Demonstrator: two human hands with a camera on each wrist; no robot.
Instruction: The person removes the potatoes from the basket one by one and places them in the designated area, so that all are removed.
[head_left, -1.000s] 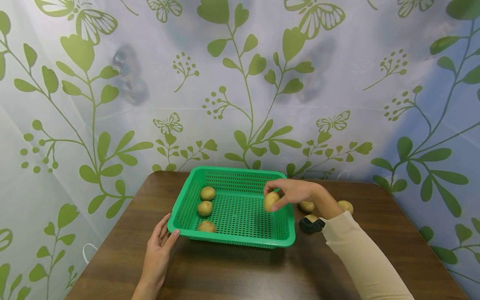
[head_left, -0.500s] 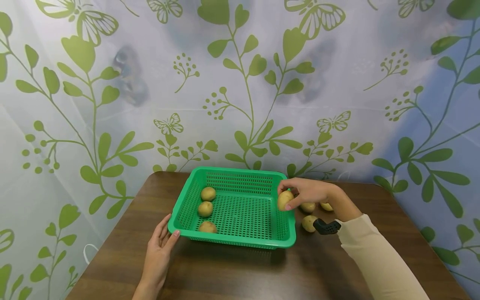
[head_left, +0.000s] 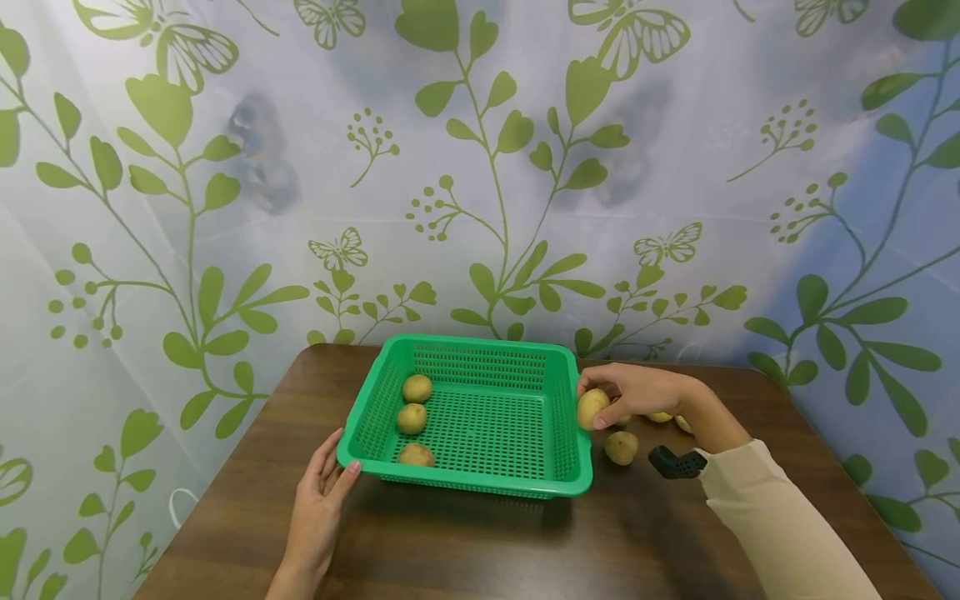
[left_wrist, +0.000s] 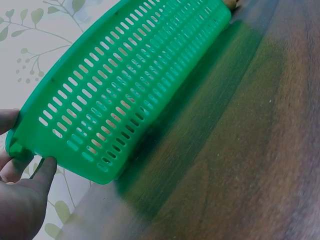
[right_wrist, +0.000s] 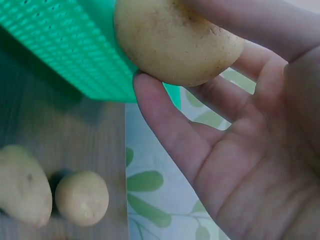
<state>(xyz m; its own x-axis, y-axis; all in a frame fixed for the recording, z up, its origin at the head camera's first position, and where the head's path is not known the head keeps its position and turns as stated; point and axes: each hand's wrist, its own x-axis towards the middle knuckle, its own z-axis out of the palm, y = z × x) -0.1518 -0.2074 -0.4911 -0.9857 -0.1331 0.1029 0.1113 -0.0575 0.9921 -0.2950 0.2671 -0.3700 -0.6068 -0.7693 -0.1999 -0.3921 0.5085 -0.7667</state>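
A green plastic basket (head_left: pixel 480 483) with slotted walls stands on the wooden table. My left hand (head_left: pixel 317 508) grips its near left corner, thumb on the rim and fingers round the outside; the left wrist view shows the fingers (left_wrist: pixel 44 175) at that corner. My right hand (head_left: pixel 637 392) holds a potato (head_left: pixel 592 409) at the basket's right rim, fingers and thumb round it. In the right wrist view this potato (right_wrist: pixel 175 42) overlaps the basket's outer wall (right_wrist: pixel 60 40). Inside the basket, along its left side, lie three potatoes (head_left: pixel 411 418).
Several more potatoes lie on the table (head_left: pixel 450 550) right of the basket; the nearest potato (head_left: pixel 621 447) is below my right hand, others partly hidden behind it. A black strap piece (head_left: pixel 677 463) sits at my right wrist. A leaf-patterned curtain (head_left: pixel 480 167) hangs behind the table.
My right hand has moved right with the potato, from over the basket's inside to its right rim. The left hand keeps its hold on the corner, and the basket stays in place.
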